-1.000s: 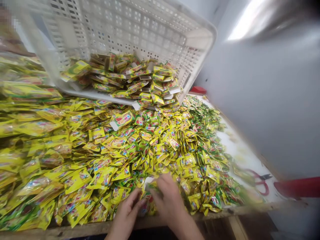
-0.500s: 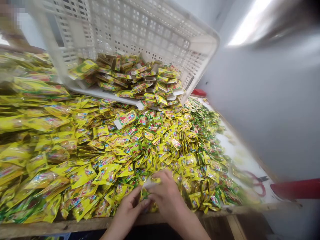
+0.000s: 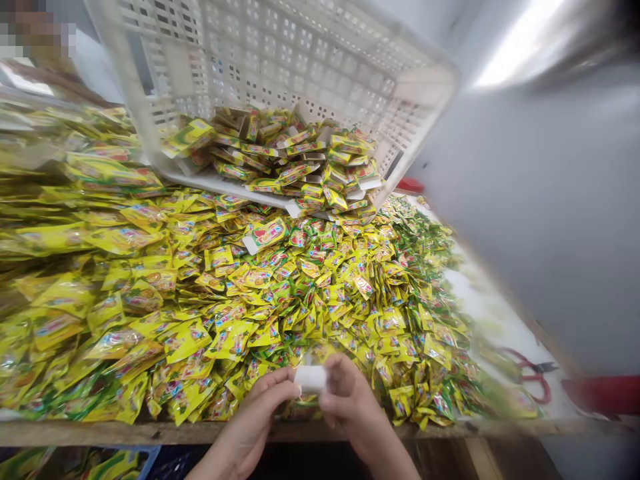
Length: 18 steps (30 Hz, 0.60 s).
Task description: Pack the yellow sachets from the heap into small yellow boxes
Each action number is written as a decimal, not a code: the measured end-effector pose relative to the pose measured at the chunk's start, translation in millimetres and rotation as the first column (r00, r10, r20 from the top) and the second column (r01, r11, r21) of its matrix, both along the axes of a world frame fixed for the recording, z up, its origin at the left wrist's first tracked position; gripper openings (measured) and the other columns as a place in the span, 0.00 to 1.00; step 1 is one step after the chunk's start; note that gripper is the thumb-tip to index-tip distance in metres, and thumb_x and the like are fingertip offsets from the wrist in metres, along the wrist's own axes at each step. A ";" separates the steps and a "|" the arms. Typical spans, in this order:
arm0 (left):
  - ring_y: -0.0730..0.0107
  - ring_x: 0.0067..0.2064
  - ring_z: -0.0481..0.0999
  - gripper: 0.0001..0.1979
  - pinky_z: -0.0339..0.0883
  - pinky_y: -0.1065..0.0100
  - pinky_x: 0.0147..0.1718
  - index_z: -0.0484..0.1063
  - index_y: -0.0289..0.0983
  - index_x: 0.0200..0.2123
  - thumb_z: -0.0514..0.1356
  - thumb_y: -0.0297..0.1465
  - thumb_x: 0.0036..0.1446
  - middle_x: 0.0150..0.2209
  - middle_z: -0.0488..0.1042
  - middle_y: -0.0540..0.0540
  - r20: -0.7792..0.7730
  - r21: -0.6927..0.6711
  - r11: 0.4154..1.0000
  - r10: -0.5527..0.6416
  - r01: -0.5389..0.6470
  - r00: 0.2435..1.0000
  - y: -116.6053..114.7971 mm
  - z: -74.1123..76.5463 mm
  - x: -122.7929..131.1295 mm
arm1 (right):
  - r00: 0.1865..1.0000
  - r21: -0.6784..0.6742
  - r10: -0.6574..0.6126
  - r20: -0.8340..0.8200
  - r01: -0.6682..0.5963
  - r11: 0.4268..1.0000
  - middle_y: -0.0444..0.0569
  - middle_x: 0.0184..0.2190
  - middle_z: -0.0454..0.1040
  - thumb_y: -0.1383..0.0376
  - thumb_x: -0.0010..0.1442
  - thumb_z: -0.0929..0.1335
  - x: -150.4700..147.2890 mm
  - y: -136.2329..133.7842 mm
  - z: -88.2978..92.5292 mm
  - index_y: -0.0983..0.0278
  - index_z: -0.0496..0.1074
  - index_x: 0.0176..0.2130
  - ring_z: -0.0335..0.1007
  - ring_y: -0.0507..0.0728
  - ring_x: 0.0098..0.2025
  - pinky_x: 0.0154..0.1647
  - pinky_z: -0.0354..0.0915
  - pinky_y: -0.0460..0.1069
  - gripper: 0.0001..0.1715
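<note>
White packet [image 3: 310, 379] lifted clear, pinched between left hand [image 3: 257, 413], right hand [image 3: 350, 400]

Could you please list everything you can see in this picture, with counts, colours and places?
small yellow-and-green foil sachets: too many to count, heaped across the table
larger yellow plastic packets: many, stacked at the left
white plastic lattice crate: one, tilted on the heap at the back
flat yellow-green printed cartons: many, inside the crate
white-topped wooden-edged table: one, bare part at the right
red-handled scissors: one, on the table at the right
blurred red object: one, far right
blue container: one, partly seen, below the table edge at the left
small white rectangular piece: one, pinched between both hands
left hand: one, at the near edge
right hand: one, beside it
</note>
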<state>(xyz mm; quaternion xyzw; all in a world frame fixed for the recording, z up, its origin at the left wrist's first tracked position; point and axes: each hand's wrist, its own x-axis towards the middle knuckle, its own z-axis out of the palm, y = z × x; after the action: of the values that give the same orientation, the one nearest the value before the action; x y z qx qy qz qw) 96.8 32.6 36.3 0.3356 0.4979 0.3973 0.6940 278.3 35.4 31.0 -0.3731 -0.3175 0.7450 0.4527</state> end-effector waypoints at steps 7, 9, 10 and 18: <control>0.66 0.37 0.73 0.06 0.63 0.70 0.38 0.77 0.36 0.32 0.62 0.25 0.50 0.31 0.77 0.49 0.080 0.023 0.998 -0.067 0.065 0.995 -2.7 11.5 2.9 | 0.994 0.078 0.031 0.108 -0.040 0.996 0.39 0.24 0.67 0.66 0.48 0.76 -9.6 3.9 -5.6 0.63 0.72 0.36 0.56 0.47 0.21 0.18 0.54 0.41 0.14; 0.67 0.36 0.74 0.06 0.64 0.71 0.36 0.76 0.37 0.31 0.61 0.23 0.49 0.30 0.76 0.50 0.095 0.033 0.999 -0.013 0.010 0.995 0.0 8.1 5.7 | 0.971 0.186 -0.061 0.230 0.017 0.982 0.39 0.21 0.65 0.68 0.47 0.75 -19.0 9.6 -10.0 0.64 0.73 0.29 0.57 0.47 0.22 0.22 0.56 0.41 0.07; 0.67 0.37 0.74 0.06 0.65 0.71 0.38 0.76 0.37 0.33 0.62 0.24 0.50 0.32 0.77 0.49 0.093 0.050 0.998 0.033 -0.037 0.995 2.1 5.0 6.7 | 0.950 0.243 -0.128 0.285 0.058 0.968 0.40 0.21 0.66 0.68 0.48 0.74 -22.5 13.3 -11.5 0.64 0.74 0.28 0.59 0.48 0.24 0.24 0.58 0.42 0.05; 0.55 0.50 0.77 0.14 0.66 0.61 0.54 0.80 0.41 0.42 0.65 0.39 0.54 0.46 0.81 0.45 -0.228 0.226 0.964 0.194 -0.142 0.954 12.7 -21.7 1.9 | 0.905 0.279 -0.126 0.407 0.008 0.960 0.48 0.29 0.74 0.56 0.55 0.73 -15.1 31.1 -5.4 0.62 0.82 0.33 0.67 0.53 0.26 0.19 0.63 0.44 0.12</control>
<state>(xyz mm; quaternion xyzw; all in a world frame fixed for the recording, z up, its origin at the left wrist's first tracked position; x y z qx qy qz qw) 98.8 45.3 14.6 0.4091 0.5637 0.4597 0.5510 263.3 66.6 25.6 -0.4703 -0.4933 0.5802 0.4459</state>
